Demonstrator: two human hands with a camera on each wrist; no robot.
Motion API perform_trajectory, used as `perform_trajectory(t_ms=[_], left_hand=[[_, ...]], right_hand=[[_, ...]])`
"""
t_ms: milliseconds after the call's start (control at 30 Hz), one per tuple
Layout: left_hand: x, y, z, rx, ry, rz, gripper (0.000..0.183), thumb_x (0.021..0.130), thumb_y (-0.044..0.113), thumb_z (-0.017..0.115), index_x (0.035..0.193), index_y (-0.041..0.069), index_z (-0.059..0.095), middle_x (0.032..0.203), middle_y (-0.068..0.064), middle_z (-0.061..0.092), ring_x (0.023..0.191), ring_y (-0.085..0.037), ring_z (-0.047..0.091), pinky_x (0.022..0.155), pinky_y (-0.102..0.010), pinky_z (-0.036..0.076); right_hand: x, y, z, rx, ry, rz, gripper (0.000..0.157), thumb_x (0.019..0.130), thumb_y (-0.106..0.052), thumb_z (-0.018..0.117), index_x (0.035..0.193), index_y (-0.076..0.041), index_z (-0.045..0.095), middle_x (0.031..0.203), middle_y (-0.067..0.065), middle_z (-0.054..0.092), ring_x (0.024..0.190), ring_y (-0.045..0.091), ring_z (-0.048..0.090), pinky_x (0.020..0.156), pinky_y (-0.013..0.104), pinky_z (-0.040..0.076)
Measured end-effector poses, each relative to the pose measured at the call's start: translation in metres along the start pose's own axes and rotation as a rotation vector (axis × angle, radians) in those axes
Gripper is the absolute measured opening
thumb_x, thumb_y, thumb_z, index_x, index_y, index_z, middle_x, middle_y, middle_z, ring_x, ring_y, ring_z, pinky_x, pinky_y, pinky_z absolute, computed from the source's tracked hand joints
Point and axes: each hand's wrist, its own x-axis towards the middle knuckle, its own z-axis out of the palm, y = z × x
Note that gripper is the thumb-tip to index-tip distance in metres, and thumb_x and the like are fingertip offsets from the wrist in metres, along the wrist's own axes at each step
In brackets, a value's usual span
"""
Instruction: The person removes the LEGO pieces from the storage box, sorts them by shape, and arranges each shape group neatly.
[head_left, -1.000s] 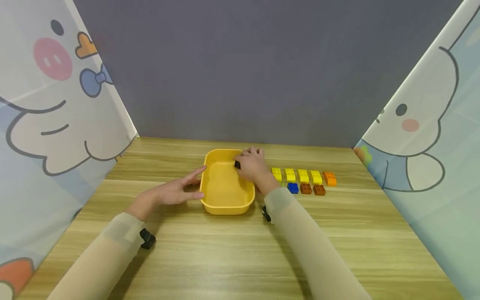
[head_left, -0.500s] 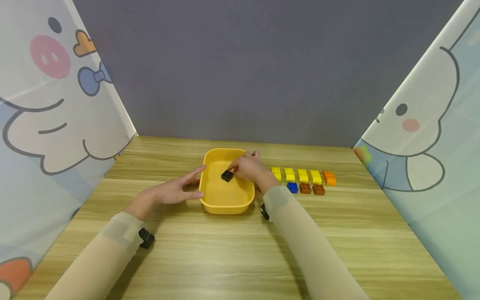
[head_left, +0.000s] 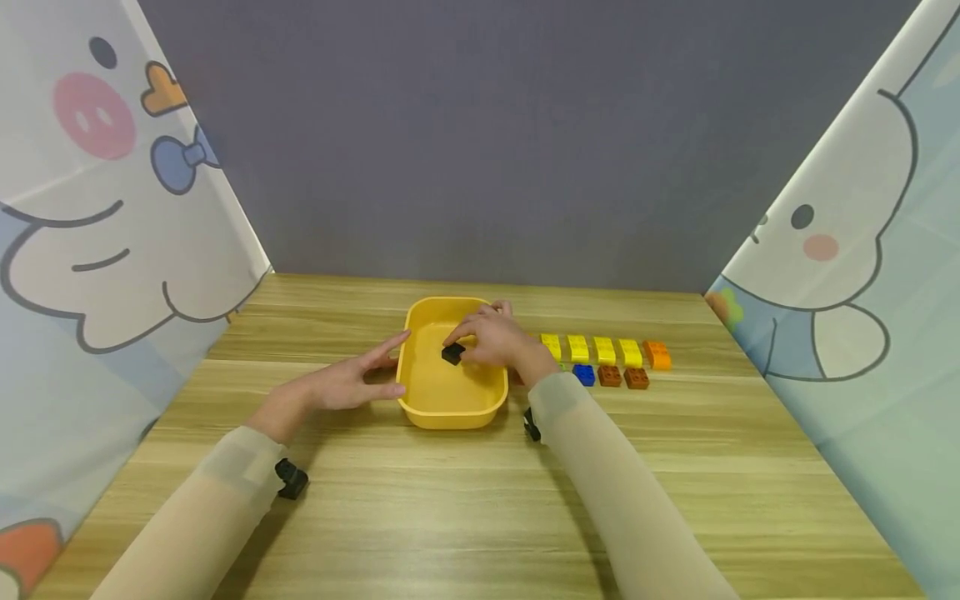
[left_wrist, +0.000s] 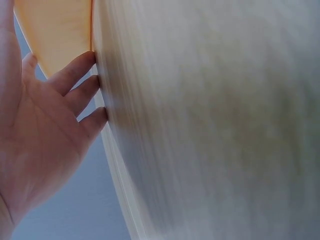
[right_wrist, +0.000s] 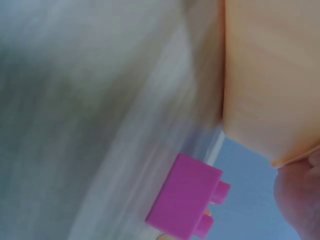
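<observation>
A yellow plastic tray (head_left: pixel 452 415) sits on the wooden table. Inside it, near the middle, is a black toy building brick (head_left: pixel 452 354). My right hand (head_left: pixel 497 337) reaches over the tray's right rim and pinches this brick between thumb and index finger. In the right wrist view only a small part of that hand shows beside the tray's wall (right_wrist: pixel 270 70). My left hand (head_left: pixel 341 385) spreads its fingers and thumb against the tray's left side. Its fingertips rest at the table in the left wrist view, where the palm (left_wrist: pixel 40 125) faces the camera.
Right of the tray, a row of yellow bricks (head_left: pixel 603 350) ends in an orange brick (head_left: pixel 657 356). Before it lie a blue brick (head_left: pixel 583 375) and brown bricks (head_left: pixel 637 379); a green one is mostly hidden by the right wrist. A pink brick (right_wrist: pixel 182 197) appears in the right wrist view.
My right hand brought the black brick over the tray's right rim and down to its middle. Its fingers, beside the brick half a second ago, now close over it. The left hand has stayed.
</observation>
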Motion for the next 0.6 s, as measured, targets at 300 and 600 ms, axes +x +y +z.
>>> perform_trajectory(t_ms=[300,600], left_hand=[[0.001,-0.001,0.0,-0.001,-0.001,0.005,0.1,0.105,0.056,0.07,0.178,0.037,0.004,0.175,-0.02,0.042,0.165,-0.048,0.031,0.131,-0.077,0.018],[0.0,-0.001,0.0,-0.008,-0.003,0.001,0.099,0.105,0.055,0.07,0.177,0.04,0.004,0.175,-0.02,0.04,0.166,-0.048,0.029,0.13,-0.079,0.017]], right_hand=[[0.002,0.001,0.001,0.081,0.001,0.018,0.028,0.099,-0.033,0.084,0.126,-0.033,0.08,0.135,-0.012,0.078,0.139,0.024,0.054,0.129,0.056,0.012],[-0.008,0.005,-0.005,0.279,0.152,-0.037,0.028,0.099,-0.031,0.084,0.127,-0.027,0.079,0.138,-0.006,0.075,0.146,0.027,0.053,0.131,0.061,0.016]])
